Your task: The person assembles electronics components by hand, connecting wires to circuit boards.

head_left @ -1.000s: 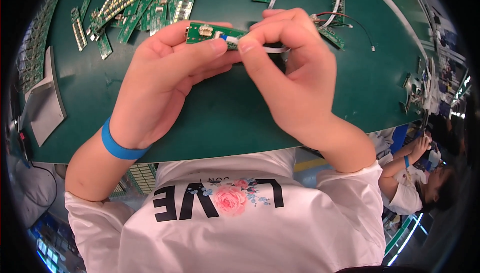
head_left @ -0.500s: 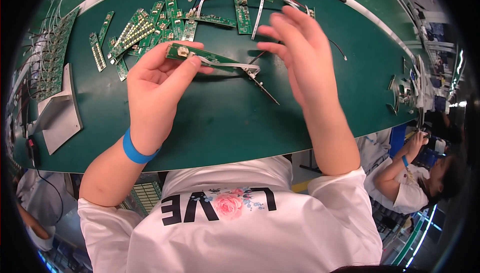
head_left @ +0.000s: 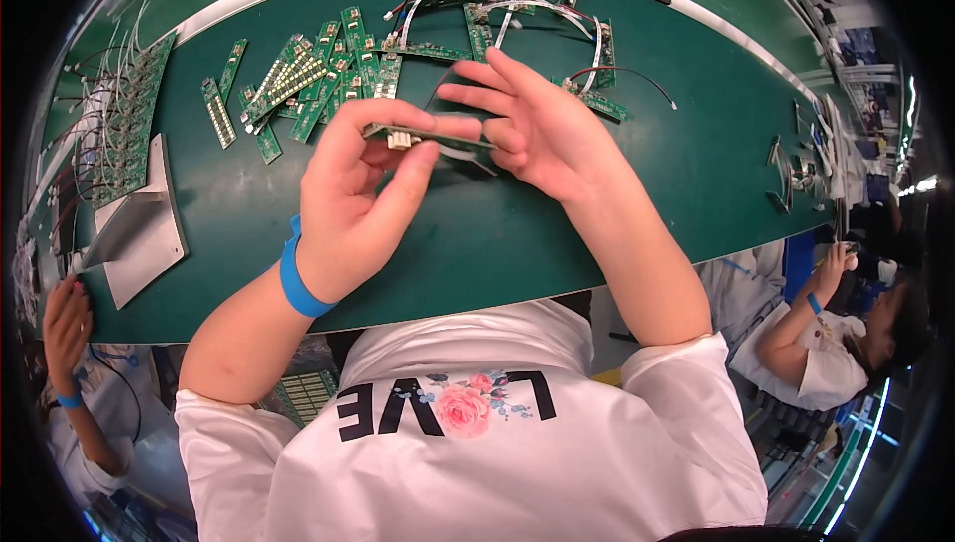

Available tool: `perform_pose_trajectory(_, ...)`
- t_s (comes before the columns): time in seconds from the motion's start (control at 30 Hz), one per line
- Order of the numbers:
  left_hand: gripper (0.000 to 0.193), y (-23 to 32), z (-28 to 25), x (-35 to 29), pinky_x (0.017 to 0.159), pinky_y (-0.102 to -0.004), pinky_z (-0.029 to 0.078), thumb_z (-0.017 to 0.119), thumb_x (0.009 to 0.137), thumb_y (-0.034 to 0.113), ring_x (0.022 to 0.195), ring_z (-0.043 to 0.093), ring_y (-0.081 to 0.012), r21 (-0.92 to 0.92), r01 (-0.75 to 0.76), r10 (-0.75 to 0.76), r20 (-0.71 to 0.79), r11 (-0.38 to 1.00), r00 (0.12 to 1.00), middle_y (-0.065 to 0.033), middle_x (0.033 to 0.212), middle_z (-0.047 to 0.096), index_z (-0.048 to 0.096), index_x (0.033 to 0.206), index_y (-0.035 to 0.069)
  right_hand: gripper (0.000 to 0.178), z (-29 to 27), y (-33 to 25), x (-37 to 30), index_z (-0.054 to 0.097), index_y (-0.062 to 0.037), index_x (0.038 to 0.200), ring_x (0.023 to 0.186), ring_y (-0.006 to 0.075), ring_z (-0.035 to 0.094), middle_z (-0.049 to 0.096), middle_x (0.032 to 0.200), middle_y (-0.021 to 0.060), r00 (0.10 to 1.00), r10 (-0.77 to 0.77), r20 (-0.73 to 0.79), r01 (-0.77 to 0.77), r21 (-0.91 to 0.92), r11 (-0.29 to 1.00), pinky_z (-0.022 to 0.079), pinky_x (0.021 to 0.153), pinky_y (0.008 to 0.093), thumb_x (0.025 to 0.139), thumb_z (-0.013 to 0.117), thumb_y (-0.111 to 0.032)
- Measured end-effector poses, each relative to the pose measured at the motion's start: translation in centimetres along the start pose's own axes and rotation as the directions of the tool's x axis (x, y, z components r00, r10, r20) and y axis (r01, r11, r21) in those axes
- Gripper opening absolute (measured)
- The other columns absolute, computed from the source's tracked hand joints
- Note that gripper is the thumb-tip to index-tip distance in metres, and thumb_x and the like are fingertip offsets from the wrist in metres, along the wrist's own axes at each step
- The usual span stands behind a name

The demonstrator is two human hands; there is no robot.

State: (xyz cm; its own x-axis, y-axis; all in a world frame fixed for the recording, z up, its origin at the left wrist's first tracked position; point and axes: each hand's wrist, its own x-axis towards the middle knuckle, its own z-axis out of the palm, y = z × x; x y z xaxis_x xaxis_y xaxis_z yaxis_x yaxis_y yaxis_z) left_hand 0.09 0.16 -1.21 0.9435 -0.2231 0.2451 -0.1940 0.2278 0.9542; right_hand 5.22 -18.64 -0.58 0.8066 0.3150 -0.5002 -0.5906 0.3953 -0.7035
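Observation:
In my left hand (head_left: 363,179) a narrow green circuit board (head_left: 443,135) is pinched between thumb and fingers, tilted nearly edge-on. A small cream connector (head_left: 400,140) sits near its left end. Below its right end a pale cable (head_left: 468,158) shows, its far end partly hidden. My right hand (head_left: 542,129) is beside that end, upper fingers stretched left and apart, lower ones bent against or close to the board. A thin dark wire (head_left: 438,87) passes near its fingertips; where it attaches is hidden.
Loose circuit boards (head_left: 288,85) lie piled at the far left. Wired boards (head_left: 477,25) lie tangled at the back. A metal bracket (head_left: 149,234) stands left, beside a row of wired boards (head_left: 139,134). Co-workers' hands (head_left: 68,328) show at both sides.
The held board has turned from showing its face to nearly edge-on. My right hand has moved left and nearer, reaching the board's right end. A co-worker's hand has appeared at the left edge.

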Motion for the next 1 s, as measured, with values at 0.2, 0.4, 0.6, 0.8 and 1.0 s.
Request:
perform_pose_trajectory(0.2,0.025,1.2,-0.7,-0.2,0.088,-0.0326,0.049,0.045,0.089,-0.009,0.105,0.061,-0.0272,0.138,-0.087,0.054,0.226,0.987,0.973,-0.0234,0.109,0.062,0.041,0.112,0.001,0.041,1.5,0.9,1.1,0.059,-0.0015,0.108,0.049,0.0052,0.041,0.052,0.079,0.0019,0.983,-0.181,0.044,0.186,-0.248,0.951,0.033,0.043,0.0194,0.093,0.055,-0.040)
perform_pose_trajectory(0.4,0.027,1.3,-0.4,0.0,0.089,-0.0314,0.049,0.048,0.088,-0.009,0.107,0.061,-0.0271,0.097,-0.047,0.024,0.225,0.994,0.974,-0.0204,0.108,0.063,0.046,0.114,-0.003,0.069,3.1,1.7,1.8,0.064,0.0006,0.090,0.080,0.0195,0.057,0.058,0.084,0.0092,0.949,-0.298,0.103,0.316,-0.301,0.900,0.047,0.079,0.0315,0.097,0.025,-0.057)
perform_pose_trajectory(0.6,0.020,0.9,-0.5,0.3,0.069,-0.0202,0.049,0.056,0.085,-0.005,0.077,0.057,-0.0057,-0.025,0.024,-0.024,0.011,0.999,1.000,-0.0071,0.098,0.066,0.058,0.105,-0.001,0.068,1.8,1.3,1.2,0.046,-0.0043,0.062,0.064,0.0187,0.052,0.047,0.062,0.0076,0.830,-0.440,0.343,0.501,-0.109,0.859,0.044,0.062,0.0316,0.096,0.018,-0.057)
perform_pose_trajectory(0.8,0.033,0.5,-1.2,1.0,0.063,-0.0180,0.044,0.056,0.084,-0.003,0.069,0.054,-0.0038,0.264,-0.077,0.139,-0.226,0.962,0.964,-0.0041,0.094,0.068,0.059,0.117,-0.002,0.049,2.5,0.2,-0.7,0.056,-0.0035,0.072,0.054,0.0121,0.038,0.044,0.074,0.0032,0.368,-0.760,0.536,0.868,-0.492,0.073,0.033,0.050,0.0245,0.098,0.039,-0.042)
perform_pose_trajectory(1.0,0.037,-0.1,-0.7,1.0,0.063,-0.0213,0.047,0.057,0.082,-0.003,0.070,0.058,-0.0070,0.431,-0.174,0.271,-0.174,0.885,0.947,-0.0064,0.087,0.066,0.056,0.119,-0.001,0.016,3.7,1.2,-1.3,0.067,-0.0076,0.088,0.055,0.0155,0.047,0.049,0.068,0.0044,0.286,-0.715,0.637,0.710,-0.643,-0.289,0.038,0.048,0.0267,0.081,0.066,-0.022)
